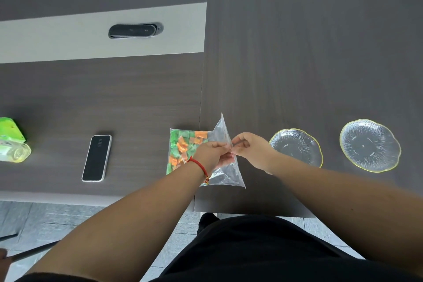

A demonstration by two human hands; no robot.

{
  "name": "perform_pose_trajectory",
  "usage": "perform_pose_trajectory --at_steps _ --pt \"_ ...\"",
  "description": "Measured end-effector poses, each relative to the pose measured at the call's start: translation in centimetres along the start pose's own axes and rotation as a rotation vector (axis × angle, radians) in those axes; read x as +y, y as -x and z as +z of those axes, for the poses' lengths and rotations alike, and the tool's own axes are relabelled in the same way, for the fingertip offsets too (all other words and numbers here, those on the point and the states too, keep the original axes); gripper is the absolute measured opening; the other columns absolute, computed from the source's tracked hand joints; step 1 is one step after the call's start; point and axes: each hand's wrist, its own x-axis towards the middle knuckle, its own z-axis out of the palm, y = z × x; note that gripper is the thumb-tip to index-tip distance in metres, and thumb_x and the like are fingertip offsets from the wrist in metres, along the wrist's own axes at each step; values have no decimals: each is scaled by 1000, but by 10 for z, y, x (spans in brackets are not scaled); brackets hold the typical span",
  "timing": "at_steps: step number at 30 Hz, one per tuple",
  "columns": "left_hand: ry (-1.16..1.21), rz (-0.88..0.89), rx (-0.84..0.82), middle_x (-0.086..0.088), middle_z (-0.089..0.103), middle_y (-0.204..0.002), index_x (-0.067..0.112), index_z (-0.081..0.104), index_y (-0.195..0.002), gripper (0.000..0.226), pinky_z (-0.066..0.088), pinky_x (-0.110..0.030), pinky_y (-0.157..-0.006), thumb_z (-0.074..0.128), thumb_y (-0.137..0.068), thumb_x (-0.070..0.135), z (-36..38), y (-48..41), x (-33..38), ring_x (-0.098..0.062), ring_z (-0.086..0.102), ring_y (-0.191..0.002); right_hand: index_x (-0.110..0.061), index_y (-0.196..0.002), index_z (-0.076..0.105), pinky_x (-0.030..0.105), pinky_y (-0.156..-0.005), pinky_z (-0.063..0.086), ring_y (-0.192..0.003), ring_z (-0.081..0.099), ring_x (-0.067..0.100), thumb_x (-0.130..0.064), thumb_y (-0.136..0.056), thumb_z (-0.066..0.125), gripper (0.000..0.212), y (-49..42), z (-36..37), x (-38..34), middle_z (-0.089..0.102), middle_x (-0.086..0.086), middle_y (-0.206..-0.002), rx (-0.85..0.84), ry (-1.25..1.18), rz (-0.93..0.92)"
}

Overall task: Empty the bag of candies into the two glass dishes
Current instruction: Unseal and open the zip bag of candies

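My left hand (211, 152) and right hand (248, 149) meet over the bag (219, 174), which lies on the dark surface (297, 52). The fingers of both pinch its open end between them. The green and orange candies (184, 146) sit bunched in its left half. Two dishes (296, 146) (369, 144), both empty, stand just right of my hands. A phone (97, 157) lies well to the left.
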Motion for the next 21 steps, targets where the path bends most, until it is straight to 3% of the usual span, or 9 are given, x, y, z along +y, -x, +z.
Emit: perform_pose_trajectory --at_steps 3,10,13,15,19,21 --pt "34 -10 1 -17 66 -82 1 62 -84 11 61 -28 -64 55 -91 -2 0 2 0 -22 67 -73 -21 -93 63 20 -74 46 -75 59 4 -14 -86 65 10 1 0 1 65 -11 -79 4 -69 5" --pt "60 -13 3 -14 71 -68 -2 63 -81 14 61 -28 -64 53 -91 -4 0 6 4 -19 71 -60 -28 -87 63 32 -94 47 -93 64 15 -13 -83 62 16 2 1 0 70 -5 -88 1 -209 54" --pt "66 -25 17 -13 72 -65 -4 65 -82 12 61 -27 -63 56 -90 -2 2 6 4 -19 72 -59 -24 -90 65 32 -94 48 -97 65 15 -25 -85 61 6 2 -1 -3 73 -5 -88 8 -156 47" --pt "76 -31 21 -15 73 -71 -5 66 -85 10 61 -27 -64 58 -89 -2 2 6 5 -21 73 -64 -21 -91 66 34 -93 50 -96 66 14 -30 -88 58 12 0 -1 -5 73 -7 -85 -3 -86 41" --pt "46 -31 14 -12 73 -65 -5 66 -84 11 59 -24 -58 56 -89 -4 0 9 8 -17 73 -61 -17 -88 68 40 -91 52 -93 68 18 -26 -87 55 16 -2 -4 -10 75 -5 -82 -23 -13 25" --pt "-41 -12 7 -13 74 -73 -8 66 -92 11 60 -25 -64 58 -90 -1 -3 9 9 -17 73 -65 -17 -88 68 38 -88 53 -90 68 17 -26 -87 58 14 -2 -6 -12 73 -7 -79 -27 42 1"
